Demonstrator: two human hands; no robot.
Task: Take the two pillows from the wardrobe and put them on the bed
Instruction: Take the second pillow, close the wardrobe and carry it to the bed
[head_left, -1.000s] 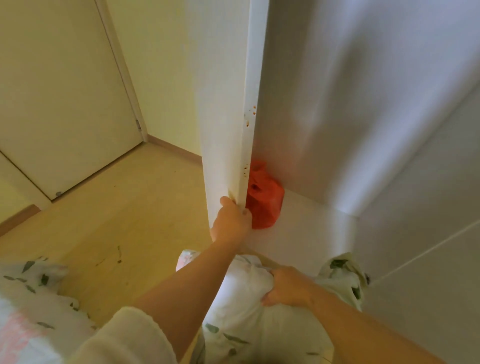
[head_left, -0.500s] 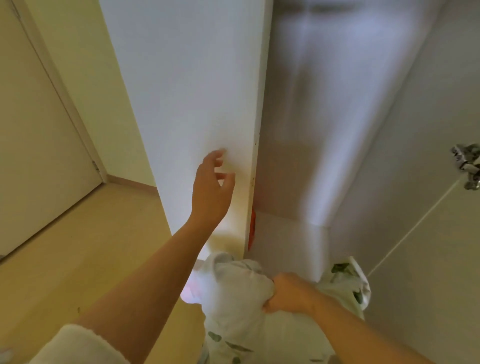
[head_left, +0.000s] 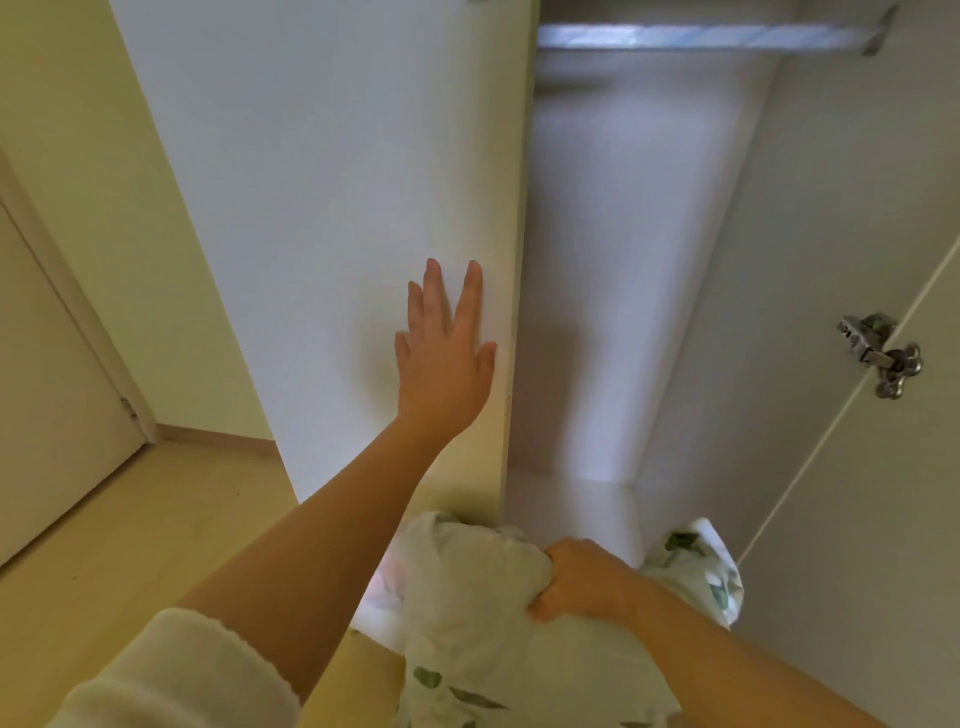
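Note:
A white pillow (head_left: 478, 613) with green leaf print hangs low in front of me, bunched in the grip of my right hand (head_left: 576, 579). My left hand (head_left: 444, 353) lies flat with straight fingers against the outer face of the white wardrobe door (head_left: 322, 208), close to its free edge. Past that edge the wardrobe's inside (head_left: 613, 260) shows bare white walls and a bare floor. No second pillow and no bed are in view.
The wardrobe's right door (head_left: 857, 519) stands open with a metal hinge (head_left: 878, 353) on it. A hanging rail (head_left: 691, 36) crosses the top of the wardrobe. A room door (head_left: 47, 389) is at the left above wooden flooring (head_left: 130, 530).
My left hand let go of the door's lower edge, rose and now presses flat on the door face. The door has swung toward the opening, hiding the red bag. My view tilted up.

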